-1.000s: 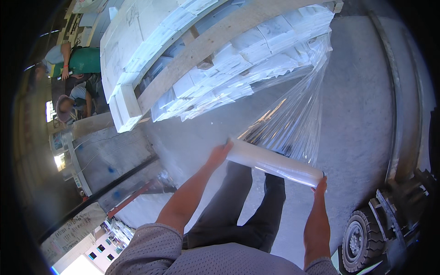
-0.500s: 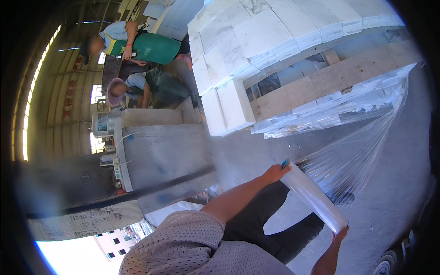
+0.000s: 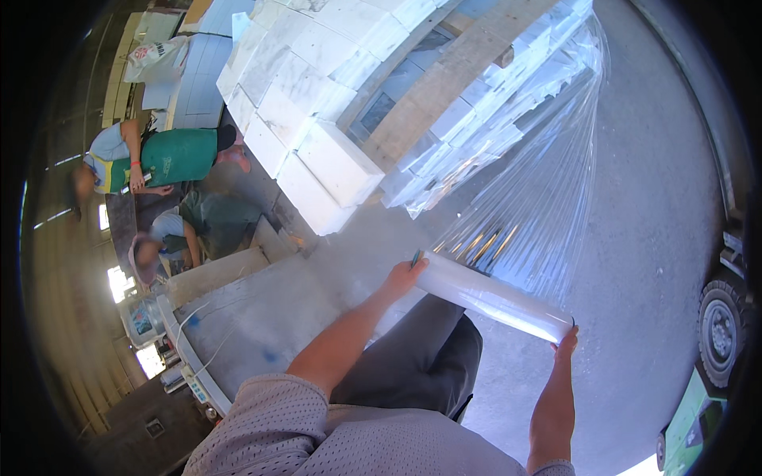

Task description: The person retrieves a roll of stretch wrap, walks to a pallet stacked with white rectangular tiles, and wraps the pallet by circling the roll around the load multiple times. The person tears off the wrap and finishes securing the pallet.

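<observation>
Stretch-film roll (image 3: pixel 492 297): now nearer level, left hand (image 3: pixel 402 278) and right hand (image 3: pixel 567 341) gripping its ends; film sheet (image 3: pixel 532 182) still taut to stacked white blocks (image 3: pixel 317 103). Two people (image 3: pixel 171 190) nearby, left.

Stretch-film roll (image 3: pixel 492 297) between left hand (image 3: pixel 403 276) and right hand (image 3: pixel 566 343), block stack (image 3: pixel 341 95) ahead, two people (image 3: pixel 171 190) left.
</observation>
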`<action>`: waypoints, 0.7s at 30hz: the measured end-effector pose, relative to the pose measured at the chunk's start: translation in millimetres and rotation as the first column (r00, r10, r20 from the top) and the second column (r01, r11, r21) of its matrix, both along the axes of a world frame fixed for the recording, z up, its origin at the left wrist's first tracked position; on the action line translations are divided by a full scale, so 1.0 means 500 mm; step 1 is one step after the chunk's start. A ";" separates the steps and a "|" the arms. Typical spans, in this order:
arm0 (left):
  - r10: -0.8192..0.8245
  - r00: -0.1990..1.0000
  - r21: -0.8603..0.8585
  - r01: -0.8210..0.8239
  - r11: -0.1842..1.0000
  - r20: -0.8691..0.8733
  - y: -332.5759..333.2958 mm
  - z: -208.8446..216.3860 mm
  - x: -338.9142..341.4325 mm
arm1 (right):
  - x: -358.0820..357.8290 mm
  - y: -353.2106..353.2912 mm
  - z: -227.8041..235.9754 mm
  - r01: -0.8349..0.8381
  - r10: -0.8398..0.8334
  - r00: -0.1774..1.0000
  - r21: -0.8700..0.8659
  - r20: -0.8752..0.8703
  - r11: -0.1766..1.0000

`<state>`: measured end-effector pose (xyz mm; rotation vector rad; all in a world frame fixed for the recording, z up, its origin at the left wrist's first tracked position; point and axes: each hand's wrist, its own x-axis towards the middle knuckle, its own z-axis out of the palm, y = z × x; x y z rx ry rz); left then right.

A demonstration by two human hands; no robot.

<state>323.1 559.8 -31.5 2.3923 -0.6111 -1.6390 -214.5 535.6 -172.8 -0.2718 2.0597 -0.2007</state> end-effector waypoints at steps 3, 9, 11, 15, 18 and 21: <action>0.007 1.000 0.003 -0.007 1.000 -0.011 0.024 0.025 0.019 | 0.032 0.059 -0.006 0.060 -0.061 0.998 -0.036 -0.033 0.998; -0.106 0.994 -0.007 0.106 0.994 -0.010 0.056 0.033 0.073 | 0.097 0.124 0.004 0.108 -0.116 0.991 -0.103 -0.073 0.989; -0.145 0.989 -0.044 0.144 0.989 -0.022 0.058 0.015 0.101 | 0.115 0.141 0.001 0.123 -0.133 0.987 -0.111 -0.088 0.986; -0.218 0.975 -0.080 0.215 0.973 -0.035 0.056 -0.013 0.174 | 0.168 0.198 -0.047 0.148 -0.154 0.984 -0.075 -0.088 0.986; -0.298 0.953 -0.008 0.298 0.955 -0.059 0.032 -0.023 0.253 | 0.257 0.257 -0.118 0.109 -0.123 0.982 -0.096 -0.145 0.989; -0.346 0.938 0.016 0.346 0.938 0.022 0.010 -0.048 0.332 | 0.390 0.294 -0.217 -0.032 -0.029 0.955 -0.198 -0.296 0.980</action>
